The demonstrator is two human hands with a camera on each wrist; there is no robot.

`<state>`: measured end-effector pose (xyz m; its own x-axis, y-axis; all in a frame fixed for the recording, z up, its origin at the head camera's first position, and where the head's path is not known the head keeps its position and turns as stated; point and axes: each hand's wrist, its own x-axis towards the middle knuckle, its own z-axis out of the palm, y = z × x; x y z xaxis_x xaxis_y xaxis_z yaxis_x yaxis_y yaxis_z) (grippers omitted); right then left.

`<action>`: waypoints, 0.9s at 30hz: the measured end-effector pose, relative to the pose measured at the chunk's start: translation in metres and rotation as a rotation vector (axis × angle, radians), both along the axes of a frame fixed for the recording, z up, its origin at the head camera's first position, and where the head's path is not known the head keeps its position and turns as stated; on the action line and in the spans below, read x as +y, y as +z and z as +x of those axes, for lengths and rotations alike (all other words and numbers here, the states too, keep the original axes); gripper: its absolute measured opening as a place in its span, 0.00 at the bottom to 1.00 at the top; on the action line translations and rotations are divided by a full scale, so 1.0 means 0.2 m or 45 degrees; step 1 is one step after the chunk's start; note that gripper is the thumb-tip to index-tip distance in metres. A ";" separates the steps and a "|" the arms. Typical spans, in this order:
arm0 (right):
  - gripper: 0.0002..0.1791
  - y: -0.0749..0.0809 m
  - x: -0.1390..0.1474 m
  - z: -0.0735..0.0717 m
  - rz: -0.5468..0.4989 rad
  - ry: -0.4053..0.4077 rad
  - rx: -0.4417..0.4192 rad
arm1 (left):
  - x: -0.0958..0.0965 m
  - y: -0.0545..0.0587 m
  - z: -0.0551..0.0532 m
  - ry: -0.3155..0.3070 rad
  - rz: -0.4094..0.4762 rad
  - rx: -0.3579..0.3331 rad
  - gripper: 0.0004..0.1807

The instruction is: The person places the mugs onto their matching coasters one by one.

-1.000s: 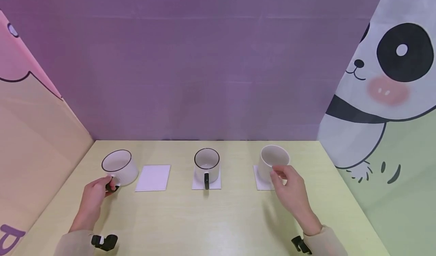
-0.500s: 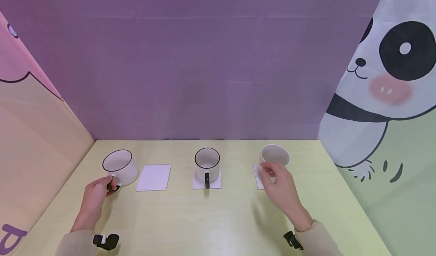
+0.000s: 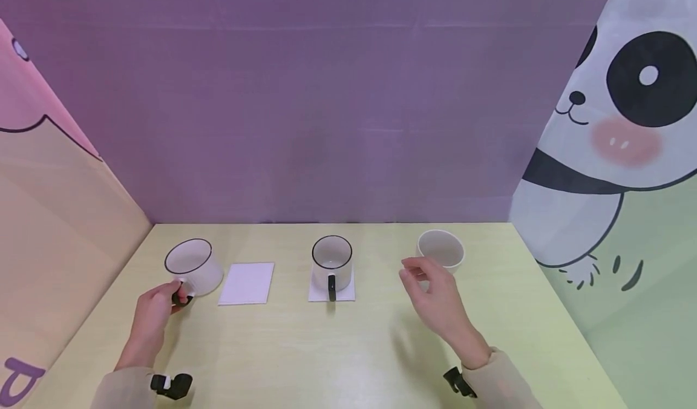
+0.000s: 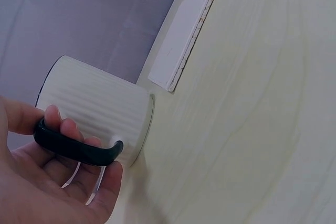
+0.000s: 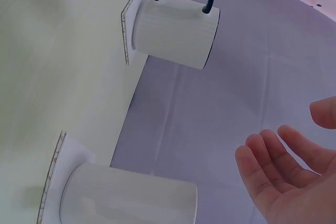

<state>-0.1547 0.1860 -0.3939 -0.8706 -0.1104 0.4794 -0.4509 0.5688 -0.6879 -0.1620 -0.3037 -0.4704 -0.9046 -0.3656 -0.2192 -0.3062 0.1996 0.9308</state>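
Note:
My left hand [image 3: 152, 312] grips the black handle [image 4: 79, 148] of a white mug [image 3: 206, 276] with a dark rim at the table's left. Its base is at or very near the tabletop; I cannot tell if it touches. To the right of that mug lies a square white coaster [image 3: 247, 283] with nothing on it. My right hand [image 3: 438, 303], fingers loosely bent and holding nothing, hovers in front of a plain white cup [image 3: 442, 248], apart from it in the right wrist view. That cup stands on a coaster [image 5: 68, 156], hidden by the hand in the head view.
Between the hands, a second black-handled mug [image 3: 322, 276] stands on its own coaster [image 3: 347, 296], handle facing me. A purple backdrop [image 3: 327, 94] rises behind the table [image 3: 305, 354]. Printed side panels flank it, with a panda [image 3: 577, 143] on the right one.
My right hand has moved left across the front of the plain white cup, uncovering its right side and covering the coaster under it. The left hand and its mug stay put.

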 end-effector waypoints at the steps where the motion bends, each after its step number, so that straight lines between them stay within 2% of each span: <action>1: 0.10 0.00 -0.01 0.00 0.005 0.004 0.009 | 0.00 0.00 0.00 -0.001 0.000 0.001 0.26; 16: 0.09 0.01 -0.12 -0.02 0.022 0.074 0.121 | 0.00 0.00 0.01 -0.022 0.011 -0.003 0.26; 27: 0.09 0.02 -0.17 -0.02 0.034 0.105 0.089 | 0.01 0.00 0.01 -0.024 -0.020 0.047 0.25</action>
